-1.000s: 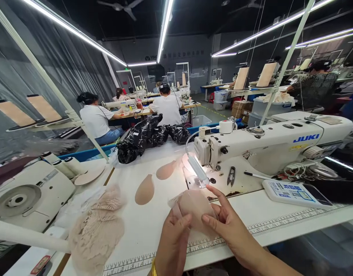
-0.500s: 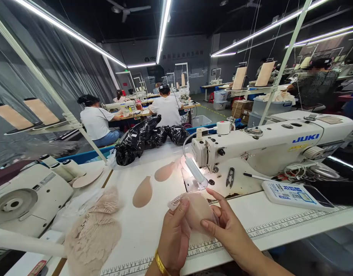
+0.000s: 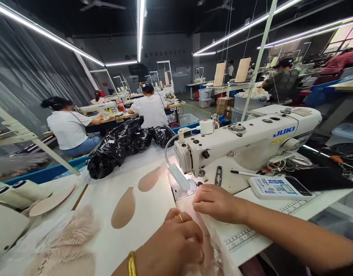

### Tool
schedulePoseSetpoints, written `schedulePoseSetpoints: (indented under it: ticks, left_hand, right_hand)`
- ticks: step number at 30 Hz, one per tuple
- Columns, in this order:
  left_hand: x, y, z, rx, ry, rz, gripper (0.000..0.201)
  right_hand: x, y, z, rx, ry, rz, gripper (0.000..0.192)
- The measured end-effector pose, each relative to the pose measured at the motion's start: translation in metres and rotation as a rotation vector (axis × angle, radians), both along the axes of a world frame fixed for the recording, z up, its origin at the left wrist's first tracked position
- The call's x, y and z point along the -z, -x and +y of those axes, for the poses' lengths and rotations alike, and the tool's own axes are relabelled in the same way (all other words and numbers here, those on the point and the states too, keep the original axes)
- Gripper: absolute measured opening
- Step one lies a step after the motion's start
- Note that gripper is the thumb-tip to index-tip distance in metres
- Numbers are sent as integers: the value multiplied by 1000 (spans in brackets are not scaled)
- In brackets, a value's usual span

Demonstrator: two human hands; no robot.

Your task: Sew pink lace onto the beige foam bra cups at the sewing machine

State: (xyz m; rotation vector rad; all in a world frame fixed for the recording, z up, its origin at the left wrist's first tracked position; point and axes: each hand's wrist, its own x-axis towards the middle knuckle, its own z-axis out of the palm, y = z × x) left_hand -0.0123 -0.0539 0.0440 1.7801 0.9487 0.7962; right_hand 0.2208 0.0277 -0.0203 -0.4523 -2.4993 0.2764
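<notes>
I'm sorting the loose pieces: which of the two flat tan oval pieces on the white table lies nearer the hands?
The larger-looking oval piece, left of the left hand; the other oval lies farther back, toward the black bags.
</notes>
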Motion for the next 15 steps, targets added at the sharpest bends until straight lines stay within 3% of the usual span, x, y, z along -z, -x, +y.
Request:
schedulePoseSetpoints:
  ticks: [2,5,11,15]
  left_hand:
    - [7,-2,18,190,-177,291,27]
    - [13,-4,40,340,-328,548,34]
    - [16,-12,44,233,-217,626,35]
    - [33,-22,36,114,-191,614,37]
  right_hand:
    - [1,5,21,-25,-209,-116,33]
    - [5,9,34,-9,-224,-131,33]
    - [5,-1,27,17,9,-74,33]
    - [6,-4,30,71,28,-141,32]
